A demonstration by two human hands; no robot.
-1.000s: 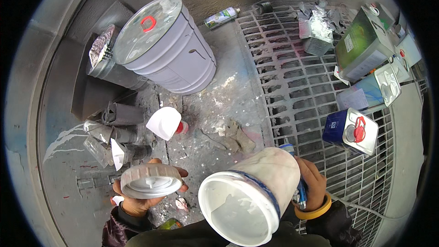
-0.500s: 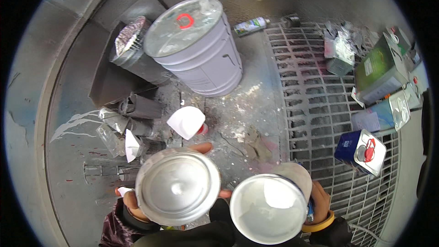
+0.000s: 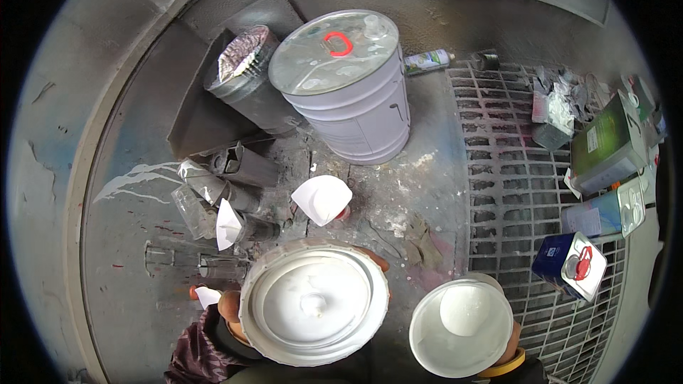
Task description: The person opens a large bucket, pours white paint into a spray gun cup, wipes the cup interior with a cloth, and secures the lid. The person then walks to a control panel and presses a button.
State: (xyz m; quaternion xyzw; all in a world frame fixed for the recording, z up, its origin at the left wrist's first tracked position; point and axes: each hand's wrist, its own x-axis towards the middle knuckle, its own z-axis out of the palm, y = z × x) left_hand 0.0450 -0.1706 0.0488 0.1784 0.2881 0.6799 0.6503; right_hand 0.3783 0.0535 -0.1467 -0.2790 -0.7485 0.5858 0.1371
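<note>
My left hand (image 3: 229, 307) is closed round the rim of a round white lid-like piece (image 3: 306, 313) with a raised ring and a small nub in its middle. One fingertip shows at its far right edge; the other fingers are hidden beneath. To the right, my right hand (image 3: 512, 345), with a yellow band at the wrist, grips the outer side of a round white tub (image 3: 455, 352). Its open mouth faces up, and pale wet-looking white shows inside. Lid and tub are apart. Ahead of the lid, a white paper funnel-like piece (image 3: 321, 199) sits over something red.
A large lilac drum (image 3: 348, 117) with a red ring handle stands ahead, beside a grey bucket (image 3: 249, 92). Stained clear cups (image 3: 192, 210) lie at the left. On the right grating (image 3: 498, 163) stand a blue tin (image 3: 569, 263) and a green can (image 3: 608, 142). A spray can (image 3: 429, 62) lies behind.
The whole view has shifted, so the surroundings sit further right and lower. The lid-like piece looks larger and whiter. A slightly wider gap separates it from the tub.
</note>
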